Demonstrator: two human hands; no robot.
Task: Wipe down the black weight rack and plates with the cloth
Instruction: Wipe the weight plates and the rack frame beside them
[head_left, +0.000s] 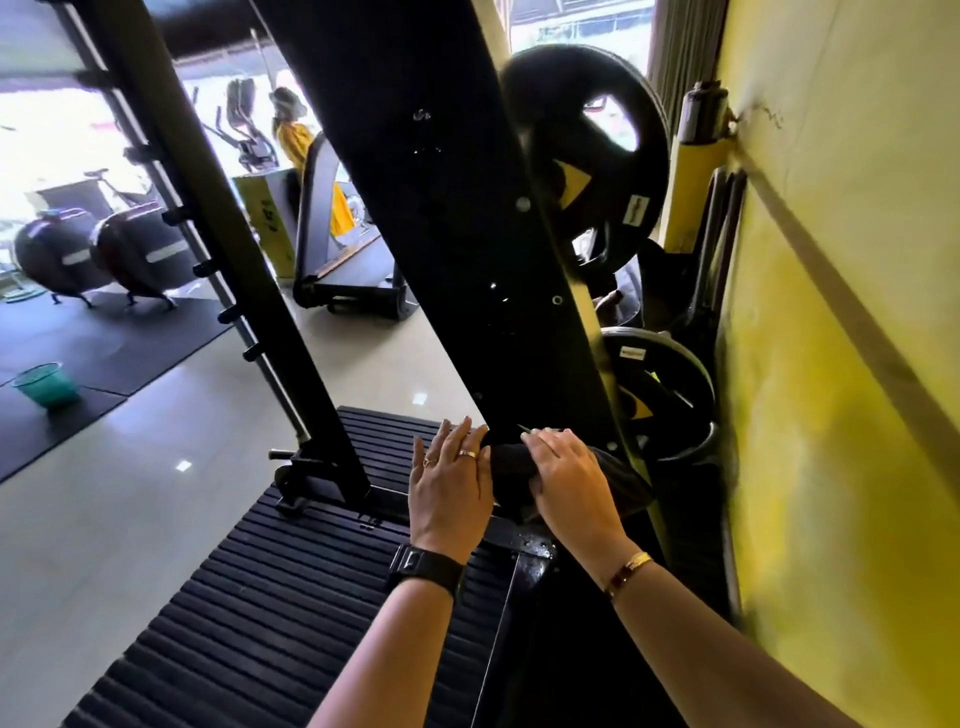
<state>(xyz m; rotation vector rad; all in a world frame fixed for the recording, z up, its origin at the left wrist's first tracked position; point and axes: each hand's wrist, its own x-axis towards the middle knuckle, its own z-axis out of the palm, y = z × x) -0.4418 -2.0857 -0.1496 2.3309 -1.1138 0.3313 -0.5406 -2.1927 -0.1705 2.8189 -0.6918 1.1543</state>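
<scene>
Cloth (511, 465), dark and bunched, lies against the black rack (467, 234), right fingers (545, 447) grasping it, left fingers (457, 436) straight.

Right side: yellow wall (841, 312), scuffed, with a darker band running diagonally across it. Yellow post (691, 197) stands just beside the wall, with a dark cap on top.

Foreground: ribbed black mat (270, 597) lies on the pale, glossy tiled floor (130, 493).

Far left: teal basket (44, 384) stands upright on a flat black floor mat (104, 338). Behind it, two dark exercise bikes (52, 254) stand side by side, each with a pale stripe.

Mid-background: treadmill (332, 249), with a yellow box (267, 223) just left of it. A person in yellow clothing (296, 140) stands beyond, near bright windows; details washed out.
</scene>
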